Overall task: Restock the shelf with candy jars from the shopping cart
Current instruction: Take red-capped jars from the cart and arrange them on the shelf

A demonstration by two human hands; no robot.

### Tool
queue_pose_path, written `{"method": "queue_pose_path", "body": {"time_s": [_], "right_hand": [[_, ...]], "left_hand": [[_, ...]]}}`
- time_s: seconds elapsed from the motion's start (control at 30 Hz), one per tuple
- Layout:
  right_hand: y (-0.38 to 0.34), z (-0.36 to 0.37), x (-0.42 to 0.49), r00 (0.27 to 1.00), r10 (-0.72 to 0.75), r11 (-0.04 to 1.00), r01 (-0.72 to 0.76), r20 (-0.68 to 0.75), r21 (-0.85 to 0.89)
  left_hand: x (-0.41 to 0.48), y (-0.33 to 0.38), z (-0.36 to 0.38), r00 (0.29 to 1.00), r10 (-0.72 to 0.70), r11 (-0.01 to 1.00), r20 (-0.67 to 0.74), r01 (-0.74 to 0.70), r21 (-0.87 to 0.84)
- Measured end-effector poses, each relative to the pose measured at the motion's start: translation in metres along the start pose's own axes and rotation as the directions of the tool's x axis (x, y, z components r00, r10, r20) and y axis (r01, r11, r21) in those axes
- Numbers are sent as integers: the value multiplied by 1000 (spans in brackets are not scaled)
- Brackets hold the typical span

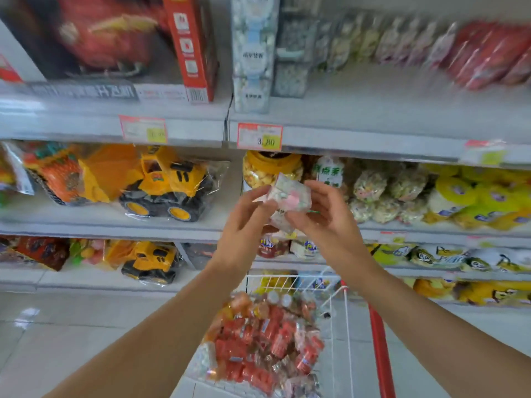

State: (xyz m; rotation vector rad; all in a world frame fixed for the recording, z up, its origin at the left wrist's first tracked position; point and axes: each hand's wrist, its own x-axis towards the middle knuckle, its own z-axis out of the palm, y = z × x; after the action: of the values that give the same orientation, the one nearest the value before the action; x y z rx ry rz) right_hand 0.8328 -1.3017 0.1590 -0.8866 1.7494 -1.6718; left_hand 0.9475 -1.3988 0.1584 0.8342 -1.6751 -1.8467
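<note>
While both hands hold the clear candy jar (290,195) straight above the shopping cart (339,294), left hand (244,222) pinching its left edge, right hand (324,214) curled round its right side, we should raise it level, higher above the cart, and seat it beside the stacked jars (253,53) on the shelf (373,110).

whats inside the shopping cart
The shopping cart holds a heap of clear packs of red-wrapped sweets, with a few white-capped jars at the back. Whatever lies beneath the heap is covered.
</note>
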Motion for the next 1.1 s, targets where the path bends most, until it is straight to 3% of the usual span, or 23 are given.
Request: {"method": "queue_pose_path", "body": {"time_s": [0.07,0.13,0.23,0.33,0.53,0.83,1.1], "right_hand": [[-31,-20,8,995,-80,996,82,-64,29],[-60,-38,19,984,-148,987,153,-102,50],[-91,-57,44,967,-226,972,232,-117,36],[-101,-62,71,953,-269,963,269,-141,-20],[-90,-51,124,944,-312,942,293,-110,-162],[-79,-31,161,934,-349,884,303,-72,-357],[-78,-25,158,881,-464,843,409,-89,-350]], "left_hand": [[3,29,15,963,266,956,-33,-259,136],[10,55,25,861,492,850,-127,-445,280],[34,83,30,721,641,708,-262,-424,565],[56,98,29,736,605,665,-305,-256,701],[73,94,27,843,442,684,-305,-97,723],[78,85,20,867,435,632,-244,-102,768],[77,82,18,886,418,612,-199,-113,783]]}}
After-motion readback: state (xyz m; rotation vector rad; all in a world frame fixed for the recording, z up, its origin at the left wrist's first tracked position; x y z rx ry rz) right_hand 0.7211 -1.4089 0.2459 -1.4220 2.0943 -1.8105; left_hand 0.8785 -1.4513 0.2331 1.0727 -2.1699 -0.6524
